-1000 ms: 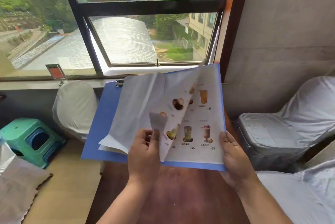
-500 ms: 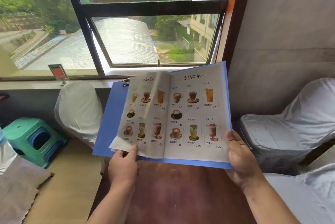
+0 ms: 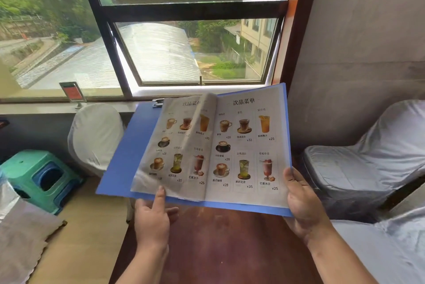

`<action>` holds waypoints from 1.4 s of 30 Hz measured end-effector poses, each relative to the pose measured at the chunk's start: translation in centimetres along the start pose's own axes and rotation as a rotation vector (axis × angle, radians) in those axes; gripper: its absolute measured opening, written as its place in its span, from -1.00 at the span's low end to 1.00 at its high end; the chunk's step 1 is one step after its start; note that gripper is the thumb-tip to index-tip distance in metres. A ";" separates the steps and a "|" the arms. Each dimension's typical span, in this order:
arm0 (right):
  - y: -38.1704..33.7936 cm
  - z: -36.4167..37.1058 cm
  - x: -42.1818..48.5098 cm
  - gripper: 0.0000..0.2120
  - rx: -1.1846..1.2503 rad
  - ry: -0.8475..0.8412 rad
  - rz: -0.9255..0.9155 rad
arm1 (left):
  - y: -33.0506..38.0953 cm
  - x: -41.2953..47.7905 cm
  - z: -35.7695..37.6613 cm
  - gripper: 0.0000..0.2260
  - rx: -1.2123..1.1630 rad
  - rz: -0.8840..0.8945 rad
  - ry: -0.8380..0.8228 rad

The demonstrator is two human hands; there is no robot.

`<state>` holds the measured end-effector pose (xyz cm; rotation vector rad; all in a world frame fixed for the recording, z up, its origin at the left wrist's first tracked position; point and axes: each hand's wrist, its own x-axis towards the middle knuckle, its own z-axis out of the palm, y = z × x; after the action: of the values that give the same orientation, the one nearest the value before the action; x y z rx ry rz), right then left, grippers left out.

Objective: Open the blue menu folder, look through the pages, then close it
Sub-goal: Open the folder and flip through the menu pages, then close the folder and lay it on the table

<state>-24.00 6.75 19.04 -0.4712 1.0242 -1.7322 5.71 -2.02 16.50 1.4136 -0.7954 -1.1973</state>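
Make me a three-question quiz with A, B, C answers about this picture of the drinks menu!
1. Where is the green plastic stool?
A. on the floor at the left
B. on the table
C. on the windowsill

2. What colour is the menu folder?
A. red
B. blue
C. yellow

3. How is the folder right now?
A. shut
B. open at drink pages
C. lying on the floor

Answers:
1 A, it stands on the floor left of the covered chair.
2 B, its cover shows blue around the pages.
3 B, drink pictures show on both pages, with the right hand gripping the right edge and the left hand touching the left page.
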 end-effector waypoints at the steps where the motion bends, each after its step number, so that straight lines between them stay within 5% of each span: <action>1: 0.3 0.1 0.1 -0.58 -0.003 0.000 0.001 | 0.2 -0.4 0.0 -0.72 0.051 0.109 0.026; 6: 1.3 1.5 0.2 -0.60 -0.042 -0.014 0.003 | 1.9 -2.4 0.7 -0.66 0.361 0.478 -0.170; 10: 1.3 3.0 -0.1 -0.72 -0.036 -0.060 -0.001 | 2.4 -2.1 1.2 0.10 0.547 0.480 -0.592; 13: 0.5 3.6 -0.2 -0.73 -0.049 -0.125 -0.013 | 2.7 -1.7 1.3 0.30 0.619 0.581 -0.655; 15: 0.0 3.9 -0.4 -0.68 -0.050 -0.173 -0.017 | 3.0 -1.6 1.5 0.22 0.465 0.428 -0.562; 20: -0.4 4.5 -0.7 -0.55 -0.150 -0.185 -0.012 | 2.8 -0.6 2.2 -0.58 0.197 0.109 -0.389; 22: -0.7 4.1 -0.7 -0.44 -0.159 -0.207 0.044 | 2.6 -0.5 2.1 -0.58 0.128 0.111 -0.332; 30: -0.4 3.2 0.4 -0.64 -0.137 -0.198 0.016 | 2.7 -0.7 2.3 -0.48 0.190 0.248 -0.251; 34: 0.2 2.0 0.5 -0.71 -0.201 -0.142 0.023 | 1.7 0.1 2.4 -0.56 0.192 0.168 -0.328; 42: 8.3 -8.2 -4.3 -0.83 -0.791 0.113 0.256 | -9.0 -1.7 -0.9 -0.64 0.889 0.007 -0.465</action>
<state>-23.44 13.13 8.33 -0.6971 1.7682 -1.0869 4.84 1.70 8.16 1.8301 -1.8108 -1.2361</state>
